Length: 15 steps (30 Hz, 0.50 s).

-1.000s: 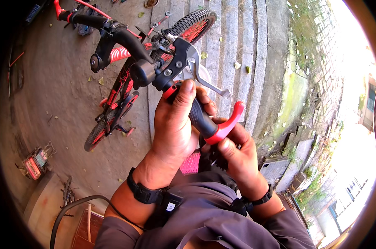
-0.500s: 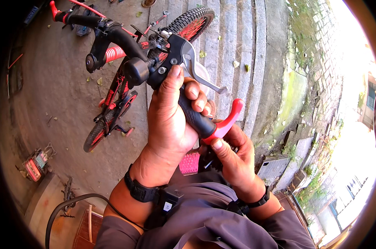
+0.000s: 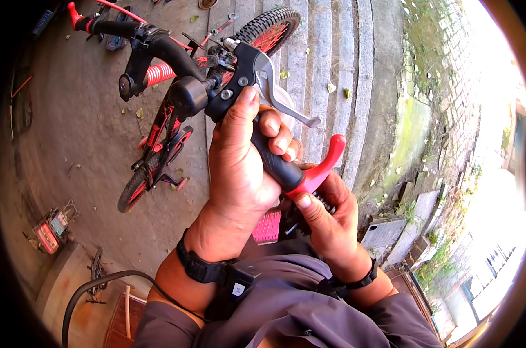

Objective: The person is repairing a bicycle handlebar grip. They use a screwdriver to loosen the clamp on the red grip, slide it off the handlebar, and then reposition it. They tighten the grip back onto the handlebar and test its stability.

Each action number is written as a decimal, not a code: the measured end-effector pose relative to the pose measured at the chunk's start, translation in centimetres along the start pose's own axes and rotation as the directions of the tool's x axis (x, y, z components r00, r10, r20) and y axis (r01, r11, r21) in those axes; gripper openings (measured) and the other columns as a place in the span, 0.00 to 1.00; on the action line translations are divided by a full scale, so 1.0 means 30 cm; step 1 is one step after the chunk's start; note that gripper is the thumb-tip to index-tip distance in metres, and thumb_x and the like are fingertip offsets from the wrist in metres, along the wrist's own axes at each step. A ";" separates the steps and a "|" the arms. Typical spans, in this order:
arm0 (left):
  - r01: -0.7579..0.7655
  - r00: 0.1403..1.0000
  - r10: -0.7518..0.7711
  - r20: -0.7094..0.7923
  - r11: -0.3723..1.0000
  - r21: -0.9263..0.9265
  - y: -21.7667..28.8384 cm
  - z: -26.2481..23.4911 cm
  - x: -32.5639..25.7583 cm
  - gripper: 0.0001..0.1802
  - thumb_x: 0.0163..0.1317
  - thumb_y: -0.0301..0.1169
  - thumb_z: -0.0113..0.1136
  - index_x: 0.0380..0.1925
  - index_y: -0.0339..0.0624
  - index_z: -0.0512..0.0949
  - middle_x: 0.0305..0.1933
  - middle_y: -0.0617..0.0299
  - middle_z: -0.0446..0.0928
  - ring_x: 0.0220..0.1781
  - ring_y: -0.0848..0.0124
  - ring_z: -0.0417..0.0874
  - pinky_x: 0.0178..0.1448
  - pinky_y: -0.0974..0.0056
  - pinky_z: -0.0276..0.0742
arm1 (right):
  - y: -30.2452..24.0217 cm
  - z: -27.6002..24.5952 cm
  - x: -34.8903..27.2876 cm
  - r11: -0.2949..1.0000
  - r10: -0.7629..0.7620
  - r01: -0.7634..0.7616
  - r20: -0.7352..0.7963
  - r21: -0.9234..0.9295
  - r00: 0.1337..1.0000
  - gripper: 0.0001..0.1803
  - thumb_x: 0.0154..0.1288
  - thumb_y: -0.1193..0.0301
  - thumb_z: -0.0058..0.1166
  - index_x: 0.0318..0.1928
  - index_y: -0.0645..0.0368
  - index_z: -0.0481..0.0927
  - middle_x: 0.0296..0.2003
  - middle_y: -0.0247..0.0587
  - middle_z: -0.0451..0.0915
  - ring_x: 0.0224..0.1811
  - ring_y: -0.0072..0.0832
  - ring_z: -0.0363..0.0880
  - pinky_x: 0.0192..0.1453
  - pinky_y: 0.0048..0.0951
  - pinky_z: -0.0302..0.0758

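Note:
My left hand (image 3: 231, 168) is closed round the black rubber handlebar grip (image 3: 276, 170), its thumb lying up against the brake lever clamp (image 3: 222, 101). Above my fingers, the silver brake lever (image 3: 283, 105) points to the right. A curved red bar end (image 3: 331, 156) sits at the grip's near end and sticks up to the right. My right hand (image 3: 332, 223) pinches the base of that bar end, thumb on the near side and fingers behind it. Beside this thumb shows a thin metal tip (image 3: 292, 228); what it belongs to is hidden.
The red and black bicycle (image 3: 164, 139) stands to the left, with its knobbly tyre (image 3: 268, 29) beside stone steps (image 3: 321, 52). A combination wrench (image 3: 223, 26) lies beyond the handlebar. Far left is a toolbox (image 3: 48, 232); stone slabs (image 3: 411, 217) lie at right.
The red bar end has shifted slightly to the right and tilts a little more upward. Both hands keep their hold, with the left hand barely moved.

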<state>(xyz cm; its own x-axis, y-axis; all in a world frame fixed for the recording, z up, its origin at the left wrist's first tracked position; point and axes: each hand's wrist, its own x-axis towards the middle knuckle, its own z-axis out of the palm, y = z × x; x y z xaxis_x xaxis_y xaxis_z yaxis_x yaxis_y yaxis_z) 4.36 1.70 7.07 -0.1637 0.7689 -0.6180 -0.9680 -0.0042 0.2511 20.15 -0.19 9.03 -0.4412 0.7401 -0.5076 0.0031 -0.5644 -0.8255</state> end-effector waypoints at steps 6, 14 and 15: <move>-0.012 0.999 0.013 -0.033 0.999 0.038 0.001 0.004 -0.006 0.16 0.69 0.44 0.63 0.29 0.50 0.72 0.26 0.69 0.71 0.26 0.74 0.73 0.33 0.65 0.71 | -0.009 -0.025 -0.006 0.986 0.109 -0.115 0.058 0.122 0.992 0.22 0.72 0.71 0.59 0.59 0.72 0.71 0.45 0.41 0.80 0.47 0.24 0.78 0.53 0.29 0.76; 0.012 1.000 -0.012 -0.002 0.999 0.041 0.028 -0.014 0.002 0.08 0.66 0.34 0.62 0.34 0.44 0.75 0.30 0.65 0.75 0.29 0.71 0.77 0.38 0.60 0.76 | -0.024 0.001 0.003 0.996 0.089 -0.089 -0.017 0.012 0.996 0.25 0.71 0.57 0.61 0.57 0.63 0.72 0.35 0.38 0.82 0.34 0.25 0.82 0.36 0.22 0.75; 0.015 1.000 -0.015 -0.006 1.000 0.021 0.026 -0.017 0.003 0.08 0.65 0.34 0.62 0.33 0.44 0.74 0.29 0.65 0.74 0.28 0.71 0.76 0.37 0.61 0.74 | -0.034 0.004 0.003 0.994 0.108 -0.108 -0.022 0.003 0.994 0.24 0.72 0.58 0.60 0.56 0.62 0.72 0.35 0.38 0.82 0.33 0.25 0.82 0.35 0.22 0.75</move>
<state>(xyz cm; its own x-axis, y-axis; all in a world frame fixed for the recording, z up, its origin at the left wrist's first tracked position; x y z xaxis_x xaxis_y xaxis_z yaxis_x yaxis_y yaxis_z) 3.51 1.43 6.83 -0.1501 0.7650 -0.6263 -0.9660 0.0213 0.2575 19.99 0.39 9.86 -0.4185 0.6824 -0.5994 0.0485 -0.6422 -0.7650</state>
